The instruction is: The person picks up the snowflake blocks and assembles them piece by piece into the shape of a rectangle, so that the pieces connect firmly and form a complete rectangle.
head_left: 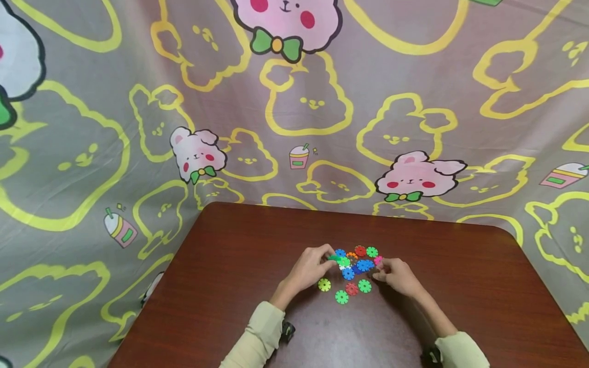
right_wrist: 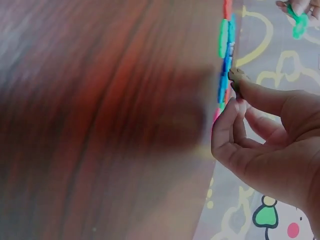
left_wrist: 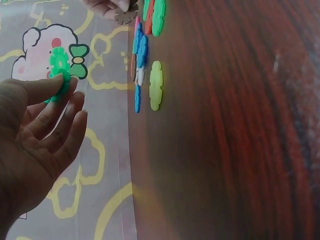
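Note:
My left hand (head_left: 312, 267) pinches green notched plastic discs (left_wrist: 60, 60) between thumb and forefinger, raised above the table. Two green pieces seem to be joined there, one partly behind the thumb. Across from it, my right hand (head_left: 399, 276) holds a small brown notched disc (left_wrist: 126, 16) by its edge; its fingertips hide part of that disc in the right wrist view. Between the hands lie loose discs: several blue ones (head_left: 363, 265), an orange one (head_left: 352, 255), a red one (head_left: 360, 251) and a pink one (head_left: 378, 260).
Nearer the front edge lie a yellow disc (head_left: 324, 284), green discs (head_left: 342, 297) and a pale red disc (head_left: 352, 289). The dark brown wooden table (head_left: 230, 245) carries them all. Behind it hangs a cloth (head_left: 313, 117) printed with cartoon animals.

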Available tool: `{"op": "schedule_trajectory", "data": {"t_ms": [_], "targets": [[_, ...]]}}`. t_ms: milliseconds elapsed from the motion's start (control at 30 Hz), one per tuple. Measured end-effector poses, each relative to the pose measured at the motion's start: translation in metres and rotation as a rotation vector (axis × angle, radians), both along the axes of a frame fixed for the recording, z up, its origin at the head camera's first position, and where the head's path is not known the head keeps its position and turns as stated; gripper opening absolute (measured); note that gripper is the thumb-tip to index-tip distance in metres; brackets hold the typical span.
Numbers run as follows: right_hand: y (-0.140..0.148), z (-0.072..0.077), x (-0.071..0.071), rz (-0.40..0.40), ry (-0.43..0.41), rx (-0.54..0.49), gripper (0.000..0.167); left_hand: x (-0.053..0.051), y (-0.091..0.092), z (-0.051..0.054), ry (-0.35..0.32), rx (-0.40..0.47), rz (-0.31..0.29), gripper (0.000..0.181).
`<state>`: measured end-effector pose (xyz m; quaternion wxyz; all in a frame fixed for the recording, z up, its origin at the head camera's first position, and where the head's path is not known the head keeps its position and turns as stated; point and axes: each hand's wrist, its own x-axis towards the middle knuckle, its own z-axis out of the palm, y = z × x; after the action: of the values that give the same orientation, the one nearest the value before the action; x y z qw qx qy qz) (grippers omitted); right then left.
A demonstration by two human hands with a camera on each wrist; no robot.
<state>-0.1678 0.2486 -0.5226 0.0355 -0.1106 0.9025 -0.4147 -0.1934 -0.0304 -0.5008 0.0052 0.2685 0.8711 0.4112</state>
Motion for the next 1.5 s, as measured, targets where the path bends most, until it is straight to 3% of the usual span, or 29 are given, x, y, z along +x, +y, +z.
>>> {"op": "schedule_trajectory", "data": {"t_ms": [100, 233, 467, 733, 1033, 1500], "targets": [[0.000, 0.007, 0.002, 0.006, -0.047, -0.105, 0.010, 0.000, 0.001, 0.000, 0.000, 0.002, 0.003, 0.008], [-0.002, 0.017, 0.002, 0.003, -0.082, -0.173, 0.007, 0.000, 0.002, 0.001, 0.006, 0.010, 0.007, 0.009], [-0.010, 0.032, 0.003, -0.030, -0.044, -0.233, 0.010, 0.000, 0.005, 0.004, 0.032, 0.043, 0.009, 0.009], [-0.020, 0.046, 0.008, -0.062, 0.089, -0.190, 0.016, -0.001, 0.009, 0.005, 0.049, 0.120, 0.014, 0.008], [-0.033, 0.060, 0.013, -0.094, 0.205, -0.112, 0.012, -0.002, 0.012, 0.009, 0.047, 0.220, -0.023, 0.007], [-0.046, 0.067, 0.018, -0.093, 0.310, -0.045, 0.012, 0.003, 0.015, 0.016, 0.067, 0.237, -0.011, 0.008]]}}
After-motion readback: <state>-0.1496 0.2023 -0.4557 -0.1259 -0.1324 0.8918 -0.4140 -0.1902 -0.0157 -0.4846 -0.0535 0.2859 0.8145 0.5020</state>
